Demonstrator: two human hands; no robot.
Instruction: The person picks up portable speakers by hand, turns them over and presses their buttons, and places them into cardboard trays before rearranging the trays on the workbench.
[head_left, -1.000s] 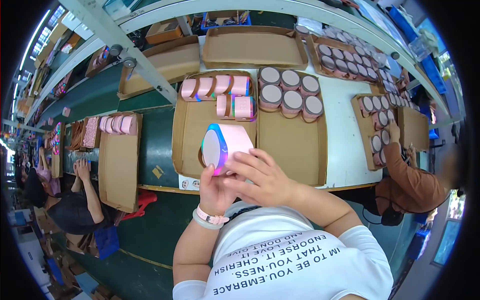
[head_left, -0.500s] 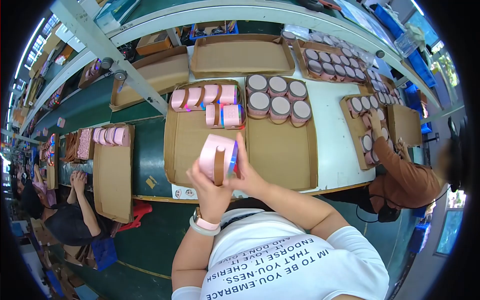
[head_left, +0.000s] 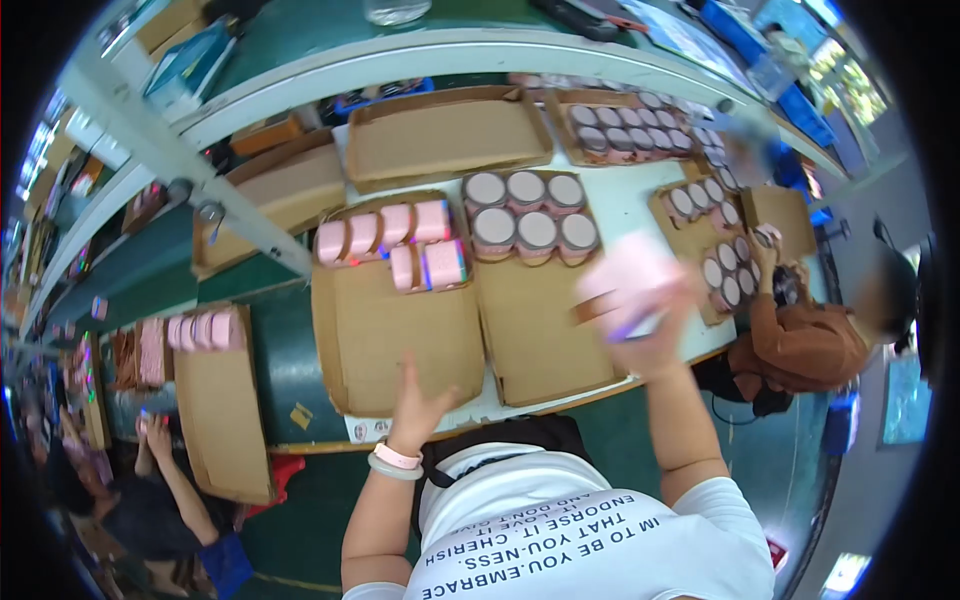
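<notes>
My right hand (head_left: 655,345) is raised to the right of the trays, gripping a pink speaker (head_left: 637,278) with a brown strap and a lit blue-violet rim; motion blurs both. Over the front edge of the left cardboard tray (head_left: 395,345), my left hand (head_left: 420,405) is empty with its fingers spread. Several pink speakers (head_left: 385,230) with brown straps lie on their sides at the back of that tray, some with coloured light showing. The adjoining tray (head_left: 545,345) holds several speakers (head_left: 530,228) standing with their round grey faces up.
Behind stand a cardboard tray (head_left: 450,135) and a tray of speakers (head_left: 625,130). A metal frame post (head_left: 215,180) slants across the left. At right, a co-worker in brown (head_left: 815,340) handles speakers; at left, another person (head_left: 150,515) sits by a long tray (head_left: 225,420).
The speaker has left my left hand and moved right in my right hand. My left hand has opened. The view has shifted, and the co-worker's hands at right have moved.
</notes>
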